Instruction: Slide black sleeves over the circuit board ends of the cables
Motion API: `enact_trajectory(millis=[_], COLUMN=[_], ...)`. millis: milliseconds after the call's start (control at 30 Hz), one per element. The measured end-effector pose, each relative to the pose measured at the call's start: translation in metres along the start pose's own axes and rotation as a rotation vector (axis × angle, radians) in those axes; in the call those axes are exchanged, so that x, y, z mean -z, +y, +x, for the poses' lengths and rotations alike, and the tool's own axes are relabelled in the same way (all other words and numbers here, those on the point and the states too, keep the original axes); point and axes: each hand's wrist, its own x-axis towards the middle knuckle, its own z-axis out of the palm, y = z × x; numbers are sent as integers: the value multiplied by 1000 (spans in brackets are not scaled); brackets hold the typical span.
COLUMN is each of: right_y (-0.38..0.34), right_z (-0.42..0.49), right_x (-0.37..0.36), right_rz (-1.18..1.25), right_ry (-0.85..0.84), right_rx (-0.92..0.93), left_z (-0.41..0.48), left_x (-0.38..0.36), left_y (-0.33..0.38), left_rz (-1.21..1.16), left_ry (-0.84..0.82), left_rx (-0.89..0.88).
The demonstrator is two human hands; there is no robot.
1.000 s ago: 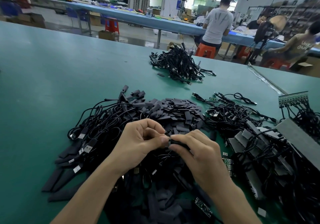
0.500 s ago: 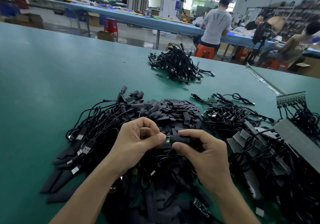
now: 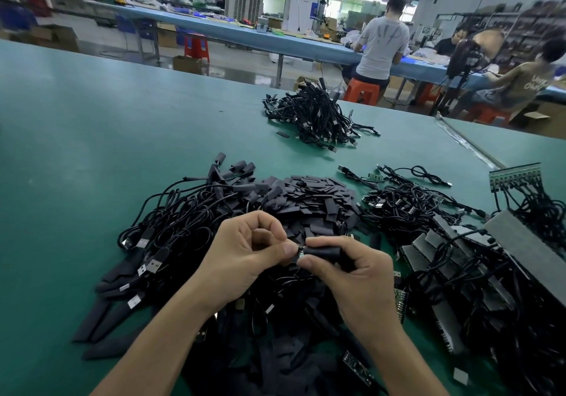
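Over a heap of black cables, my right hand (image 3: 352,276) grips a black sleeve (image 3: 324,253) between thumb and fingers. My left hand (image 3: 245,257) pinches the circuit board end of a cable (image 3: 300,251) at the sleeve's left opening. A sliver of the board shows between the two thumbs; the remainder sits inside the sleeve or behind my fingers. A pile of loose black sleeves (image 3: 312,199) lies just beyond my hands.
Tangled black USB cables (image 3: 171,230) cover the green table (image 3: 92,150) to the left. A second cable heap (image 3: 315,116) lies farther back. Cables with bare boards (image 3: 407,199) and grey trays (image 3: 526,242) are on the right. People work at a blue bench behind.
The sleeve in my right hand has come up slightly and sits further over the board end, which my left hand still pinches. Both hands stayed over the heap.
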Motion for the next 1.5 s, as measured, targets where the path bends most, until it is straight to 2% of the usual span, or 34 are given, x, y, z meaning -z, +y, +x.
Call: enact_trajectory(millis=[200,367,467,600,700,833,900,1133,1233,1500], right_y=[5,5,3,4,4,5,5,7,7,8], right_z=[0,-2,-1,-2,-1,2,3,2,3,4], right_x=[3,-2,-3,-3,0,11,13,13,13,14], right_rz=[-121,-44,-64,-113,-254,-555,-627,-543,-554,-484], right_ry=[-29,-25,-43,26,43,-33,-31,14,-22,-67], right_rx=[43,3,11,34,112,324,352,391,426,344], left_z=[0,-1,-2,-2,-2,-1,-1,0,0,1], left_x=[1,1,2,-2,-3,-3,-3,-3,-2,0], left_y=[-1,0,1,0,0,0,-2,-1,0,-2], left_rz=[2,-3,-46,-118,-111,-92,-61,-61,-71,-44], left_ry=[-16,-53,-19,31,28,37,42,60,38,-38], left_rx=[4,18,22,41,40,36,36,44,70,120])
